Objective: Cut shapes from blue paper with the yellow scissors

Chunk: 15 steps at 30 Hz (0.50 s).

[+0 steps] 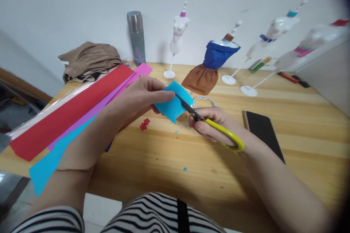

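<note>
Blue paper point(169, 107), one piece: centre of my clock, raised above the worktop point(136, 169).
Left hand point(139, 94), one: pinching the paper's left side between thumb and fingers.
Right hand point(218, 116), one: wrapped around the scissors point(197, 116), yellow-handled, at 4 o'clock from the paper; I see the dark blades overlapping its right part, but cannot tell how far they are parted.
Red flowers point(143, 126), small, two by my count: on the worktop, 8 o'clock.
Blue scrap point(185, 169), tiny: 6 o'clock.
White ring point(205, 97), flat: 3 o'clock, just beyond the right hand.
Phone point(264, 131), dark-faced: between 3 and 4 o'clock.
Red strip point(76, 109), long: 9 o'clock, with a light blue strip point(51, 167) nearer me.
Brown cloth point(90, 58), heaped: 10 o'clock.
Flask point(137, 38), upright: 11 o'clock.
Mannequin point(180, 27), white, purple-collared: 12 o'clock.
Dressed mannequin point(220, 56), blue top, brown skirt: between 1 and 2 o'clock.
</note>
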Tool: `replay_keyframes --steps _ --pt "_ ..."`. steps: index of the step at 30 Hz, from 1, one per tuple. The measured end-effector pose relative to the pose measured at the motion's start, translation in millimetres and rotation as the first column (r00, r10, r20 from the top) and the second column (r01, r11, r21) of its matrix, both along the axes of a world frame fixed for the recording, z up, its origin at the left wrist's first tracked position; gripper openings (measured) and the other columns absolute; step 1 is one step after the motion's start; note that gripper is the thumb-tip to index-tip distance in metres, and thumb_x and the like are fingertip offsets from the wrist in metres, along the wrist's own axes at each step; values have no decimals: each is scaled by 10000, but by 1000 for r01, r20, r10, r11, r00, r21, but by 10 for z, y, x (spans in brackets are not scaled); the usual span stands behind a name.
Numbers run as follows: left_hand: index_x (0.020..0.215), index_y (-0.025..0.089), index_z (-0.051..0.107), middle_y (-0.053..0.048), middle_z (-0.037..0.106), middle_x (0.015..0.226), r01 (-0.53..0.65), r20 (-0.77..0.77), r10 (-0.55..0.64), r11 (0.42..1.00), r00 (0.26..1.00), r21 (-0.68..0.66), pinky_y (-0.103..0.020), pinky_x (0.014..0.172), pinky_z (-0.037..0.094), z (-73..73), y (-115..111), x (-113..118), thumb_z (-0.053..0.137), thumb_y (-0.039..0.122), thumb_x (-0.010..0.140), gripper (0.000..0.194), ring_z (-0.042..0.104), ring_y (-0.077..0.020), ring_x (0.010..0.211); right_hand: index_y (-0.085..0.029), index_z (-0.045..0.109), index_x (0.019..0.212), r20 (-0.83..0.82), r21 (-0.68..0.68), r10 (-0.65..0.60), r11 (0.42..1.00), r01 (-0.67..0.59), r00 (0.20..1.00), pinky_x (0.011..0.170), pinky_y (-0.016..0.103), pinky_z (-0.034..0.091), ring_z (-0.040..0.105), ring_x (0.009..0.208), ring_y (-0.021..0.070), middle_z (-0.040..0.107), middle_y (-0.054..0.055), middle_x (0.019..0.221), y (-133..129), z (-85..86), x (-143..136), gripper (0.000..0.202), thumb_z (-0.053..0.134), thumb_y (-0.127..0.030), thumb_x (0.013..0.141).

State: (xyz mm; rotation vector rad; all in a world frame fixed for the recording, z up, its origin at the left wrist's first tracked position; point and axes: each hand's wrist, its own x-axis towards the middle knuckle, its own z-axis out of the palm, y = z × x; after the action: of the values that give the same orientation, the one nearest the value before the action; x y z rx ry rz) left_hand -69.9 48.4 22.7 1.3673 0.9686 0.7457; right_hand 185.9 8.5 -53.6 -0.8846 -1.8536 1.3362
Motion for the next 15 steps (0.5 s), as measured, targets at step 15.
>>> replay_keyframes --steps 15 --pt "695 156 717 -14 663 665 -77 47 77 997 996 -8 -286 703 587 -57 -31 51 806 238 849 196 686 -164 687 -209 575 712 44 -7 -23 1000 24 999 499 245 306 407 575 109 448 -47 607 -28 180 -72 487 777 -588 941"
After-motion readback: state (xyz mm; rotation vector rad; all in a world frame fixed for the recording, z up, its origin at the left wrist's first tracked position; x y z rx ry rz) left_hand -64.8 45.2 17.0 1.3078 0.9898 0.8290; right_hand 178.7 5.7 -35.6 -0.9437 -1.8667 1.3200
